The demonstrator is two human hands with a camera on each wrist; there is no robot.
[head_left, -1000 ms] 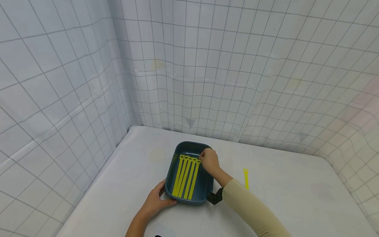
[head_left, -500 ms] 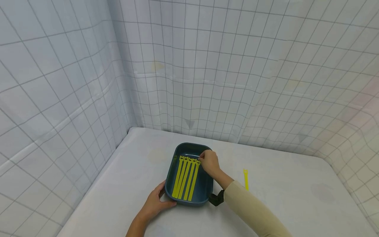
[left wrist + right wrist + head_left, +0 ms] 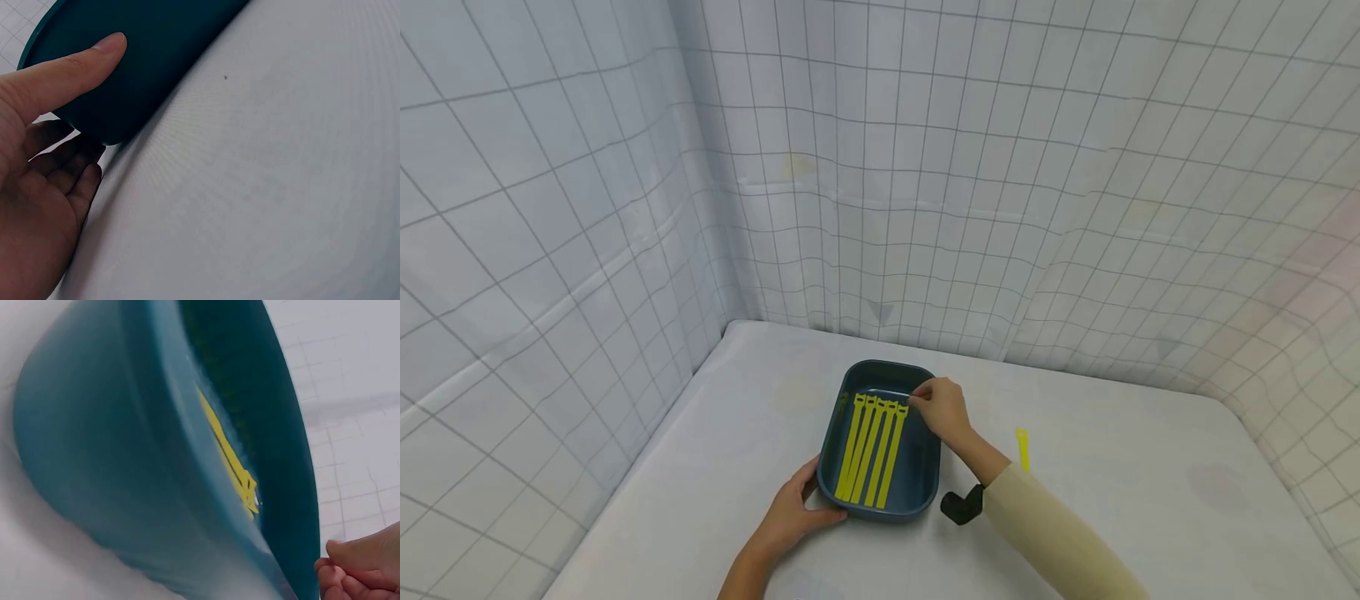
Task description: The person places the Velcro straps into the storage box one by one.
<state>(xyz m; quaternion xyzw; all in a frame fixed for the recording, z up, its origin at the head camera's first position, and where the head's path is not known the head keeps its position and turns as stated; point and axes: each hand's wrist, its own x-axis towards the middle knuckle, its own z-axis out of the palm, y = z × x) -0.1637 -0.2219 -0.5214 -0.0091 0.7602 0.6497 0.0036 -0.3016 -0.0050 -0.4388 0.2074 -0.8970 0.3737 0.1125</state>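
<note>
A dark teal plastic tray [image 3: 917, 471] stands on the white table, with several yellow hook-and-loop cable ties [image 3: 892, 458] side by side inside, slotted heads at the far end. My left hand [image 3: 790, 517] holds the tray's near left corner; in the left wrist view the thumb [image 3: 87, 65] lies along the wall and the fingers bend round the corner. Over the tray's right rim, beside the rightmost tie's head, is my right hand [image 3: 947, 408]. Its fingers [image 3: 337, 575] are loosely curled, thumb near the index finger, nothing visible between them.
Another yellow cable tie [image 3: 1023, 450] lies on the table to the right of the tray, partly hidden by the right sleeve [image 3: 1052, 525]. A black device [image 3: 961, 507] sits at the right wrist. White grid-patterned curtains [image 3: 925, 208] enclose the table's back and sides.
My right hand has drawn back slightly to the right, away from the rightmost tie's head. The ties in the tray and my left hand stay about where they were.
</note>
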